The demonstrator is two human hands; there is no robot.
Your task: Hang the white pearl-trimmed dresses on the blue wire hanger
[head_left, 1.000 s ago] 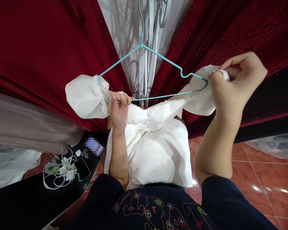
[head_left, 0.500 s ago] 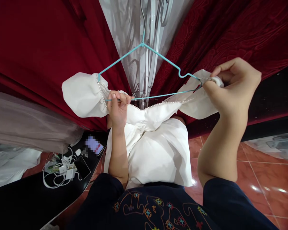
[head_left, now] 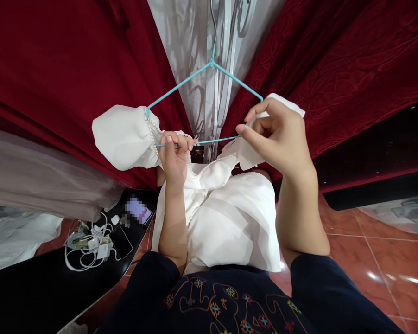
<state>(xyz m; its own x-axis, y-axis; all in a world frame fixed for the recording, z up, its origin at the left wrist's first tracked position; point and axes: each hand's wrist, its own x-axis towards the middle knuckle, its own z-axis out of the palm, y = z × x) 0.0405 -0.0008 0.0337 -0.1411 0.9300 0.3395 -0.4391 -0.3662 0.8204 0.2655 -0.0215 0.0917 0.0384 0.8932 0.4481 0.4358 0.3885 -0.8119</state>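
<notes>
A white dress [head_left: 230, 218] with puffed sleeves and a pearl-trimmed neckline lies over my lap. Its left sleeve [head_left: 120, 137] hangs at the left end of a light blue wire hanger [head_left: 181, 86]. My left hand [head_left: 176, 155] is wrapped around the hanger's bottom bar, beside the pearl edging. At the other side, my right hand [head_left: 276, 134] has its fingers curled at the right sleeve [head_left: 249, 150], with thumb and index near the bar. This hand covers the hanger's right end, and its exact grip on the fabric is partly hidden.
Red curtains [head_left: 73, 60] hang on both sides, with white hangers [head_left: 226, 69] and pale fabric between them. On a black bench [head_left: 31, 287] at left lie a lit phone [head_left: 138, 211], a dark phone [head_left: 121, 242] and tangled white cables [head_left: 91, 246]. The floor is red tile [head_left: 355, 264].
My right hand has moved left toward the middle of the hanger, and the right sleeve and neckline have come along, bunching the bodice. My left hand keeps its hold on the bar.
</notes>
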